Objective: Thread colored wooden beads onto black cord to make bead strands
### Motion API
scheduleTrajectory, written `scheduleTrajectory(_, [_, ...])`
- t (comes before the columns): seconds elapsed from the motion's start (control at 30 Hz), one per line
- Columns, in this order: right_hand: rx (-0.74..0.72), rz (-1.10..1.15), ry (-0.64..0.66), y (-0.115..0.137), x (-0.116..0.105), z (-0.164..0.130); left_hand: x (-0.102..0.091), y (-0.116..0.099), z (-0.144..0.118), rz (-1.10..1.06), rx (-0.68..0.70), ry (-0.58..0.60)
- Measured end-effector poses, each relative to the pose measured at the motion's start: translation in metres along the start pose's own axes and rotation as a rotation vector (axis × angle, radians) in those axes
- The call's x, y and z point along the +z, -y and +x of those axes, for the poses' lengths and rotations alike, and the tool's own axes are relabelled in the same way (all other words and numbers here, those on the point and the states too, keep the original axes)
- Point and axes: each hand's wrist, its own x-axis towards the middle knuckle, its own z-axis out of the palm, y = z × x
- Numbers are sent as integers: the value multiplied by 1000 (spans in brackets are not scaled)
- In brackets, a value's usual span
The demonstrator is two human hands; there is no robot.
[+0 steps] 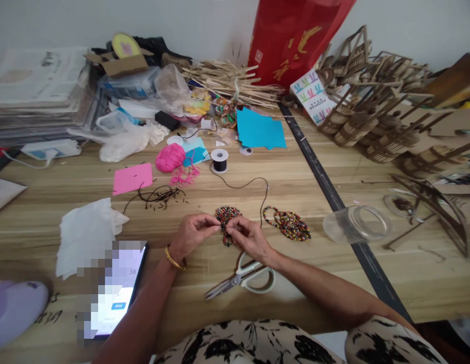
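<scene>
Both hands meet over the middle of the wooden table [288,182]. My left hand [193,233], with a gold bangle at the wrist, and my right hand [248,236] pinch a piece of multicoloured beadwork [226,216] between their fingertips. A thin black cord [253,183] runs from that spot up to a white spool [220,160]. A second heap of strung beads [290,223] lies just right of my right hand. White-handled scissors [244,279] lie shut under my right wrist.
A phone [115,293] and white tissue [86,235] lie at the left. Pink yarn [170,157], pink paper [133,178], blue paper [259,129], cord scraps [161,194] sit farther back. A clear lid [352,225] and wooden cut-outs [375,116] crowd the right; newspapers [33,91] stack far left.
</scene>
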Motion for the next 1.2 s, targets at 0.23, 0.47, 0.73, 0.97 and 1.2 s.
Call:
scheduleTrajectory(0.23, [-1,11,5,2,0,0,-2,-1,0,-116,-45,11])
scheduleTrajectory(0.47, [-13,13,22,1,0,-1,-5,2,0,-148,-60,39])
scheduleTrajectory(0.73, [-30,-17,31,6,1,-1,-5,-2,1,-86,-34,20])
scheduleTrajectory(0.97, [-26,-28,38,4,0,-1,-5,-3,1,-96,-58,50])
scheduleTrajectory(1.2, [-19,-28,46,3,0,-1,-5,-4,1,-113,-88,56])
